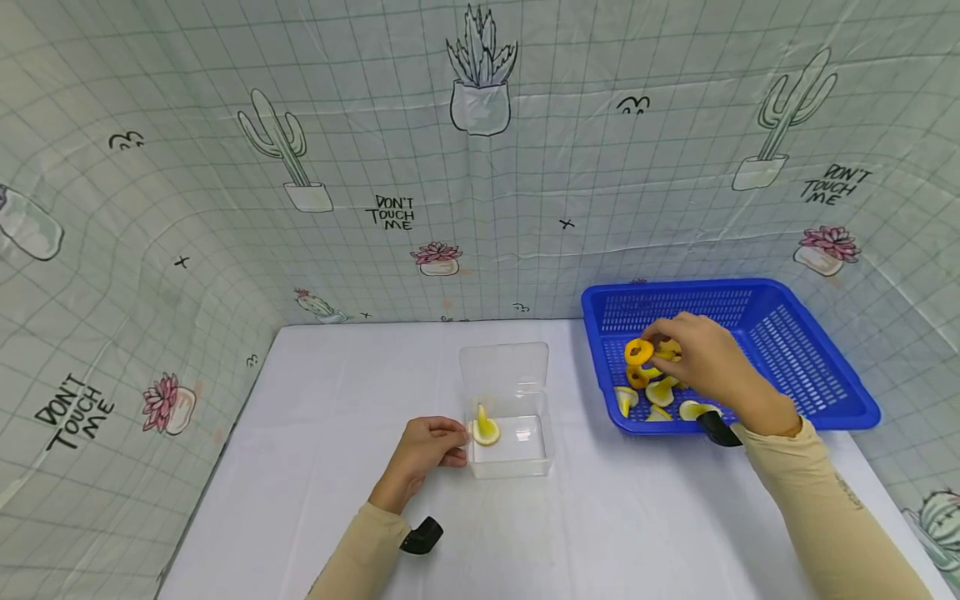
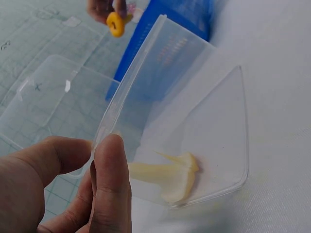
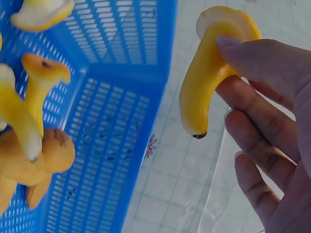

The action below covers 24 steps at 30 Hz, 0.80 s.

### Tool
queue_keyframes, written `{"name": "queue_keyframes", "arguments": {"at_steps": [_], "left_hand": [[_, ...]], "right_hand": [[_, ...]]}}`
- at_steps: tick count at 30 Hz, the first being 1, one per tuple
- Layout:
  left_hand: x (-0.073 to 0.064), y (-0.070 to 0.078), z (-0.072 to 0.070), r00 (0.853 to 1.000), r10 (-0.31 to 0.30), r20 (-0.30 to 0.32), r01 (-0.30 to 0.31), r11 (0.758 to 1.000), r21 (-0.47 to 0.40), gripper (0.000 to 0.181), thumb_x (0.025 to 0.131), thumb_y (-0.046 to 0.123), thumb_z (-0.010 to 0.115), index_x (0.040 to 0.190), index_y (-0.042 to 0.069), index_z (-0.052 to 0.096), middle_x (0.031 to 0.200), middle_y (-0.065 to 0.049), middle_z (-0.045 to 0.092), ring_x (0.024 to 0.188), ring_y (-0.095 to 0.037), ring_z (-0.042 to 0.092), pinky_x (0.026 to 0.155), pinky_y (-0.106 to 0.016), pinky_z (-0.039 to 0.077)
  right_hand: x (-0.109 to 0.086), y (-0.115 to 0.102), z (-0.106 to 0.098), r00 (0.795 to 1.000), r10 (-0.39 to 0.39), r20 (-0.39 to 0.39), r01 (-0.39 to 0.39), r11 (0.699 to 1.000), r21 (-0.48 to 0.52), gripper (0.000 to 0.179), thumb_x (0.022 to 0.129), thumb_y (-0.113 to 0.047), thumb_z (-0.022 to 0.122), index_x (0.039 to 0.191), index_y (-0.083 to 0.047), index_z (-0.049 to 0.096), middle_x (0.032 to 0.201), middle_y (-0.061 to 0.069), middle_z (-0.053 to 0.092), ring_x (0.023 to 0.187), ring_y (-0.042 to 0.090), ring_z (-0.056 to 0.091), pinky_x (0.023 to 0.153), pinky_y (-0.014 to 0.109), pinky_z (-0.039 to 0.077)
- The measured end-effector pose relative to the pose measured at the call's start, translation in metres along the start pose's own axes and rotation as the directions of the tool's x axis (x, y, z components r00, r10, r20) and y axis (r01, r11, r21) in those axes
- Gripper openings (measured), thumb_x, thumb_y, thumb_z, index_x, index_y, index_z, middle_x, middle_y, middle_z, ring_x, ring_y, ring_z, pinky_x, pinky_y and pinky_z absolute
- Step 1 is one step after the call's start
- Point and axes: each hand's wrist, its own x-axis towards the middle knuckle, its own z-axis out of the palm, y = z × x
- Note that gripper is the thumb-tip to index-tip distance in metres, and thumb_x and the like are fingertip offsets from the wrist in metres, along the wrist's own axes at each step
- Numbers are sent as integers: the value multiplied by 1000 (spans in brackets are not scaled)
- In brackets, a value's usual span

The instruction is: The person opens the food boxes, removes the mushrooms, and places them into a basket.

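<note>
My right hand point(image 1: 697, 354) is over the left part of a blue plastic basket point(image 1: 862, 410). Between thumb and fingers it pinches an orange-yellow mushroom point(image 3: 197, 97), its curved stem pointing down in the right wrist view. My left hand point(image 1: 429, 450) holds the left side wall of a clear plastic box point(image 1: 513, 468), thumb and fingers at its rim. The box's hinged lid point(image 1: 504, 365) stands up at the back. Inside, a pale yellow mushroom point(image 1: 486, 432) lies at the left end, also visible through the wall in the left wrist view.
Several more yellow and orange mushrooms point(image 1: 660, 390) lie in the basket's left half. The white table point(image 1: 337, 367) backs onto a cloth point(image 1: 525, 183) printed with a grid and cacti. A black wrist mount point(image 1: 422, 536) sits by the left sleeve.
</note>
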Motion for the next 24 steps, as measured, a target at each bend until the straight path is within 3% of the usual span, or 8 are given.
{"name": "queue_keyframes", "arguments": {"at_steps": [9,24], "left_hand": [[-2,1,-1,1000,-1,15,1,1000,-7,23,97,-2,70,115,-15,65,91,-17,74,62,-11,67,62,-24,64],[0,0,-1,1000,3,7,-3,1000,0,24,97,-2,70,116,-16,65,92,-18,74,61,-11,67,62,-24,64]], "right_hand": [[9,15,-5,993,78,87,-76,997,-26,26,84,-6,89,106,-2,75,96,12,76,90,34,68,78,54,60],[18,32,0,973,137,185,-135,991,-24,28,89,-9,86,113,-1,74,106,17,75,101,38,67,87,58,59]]}}
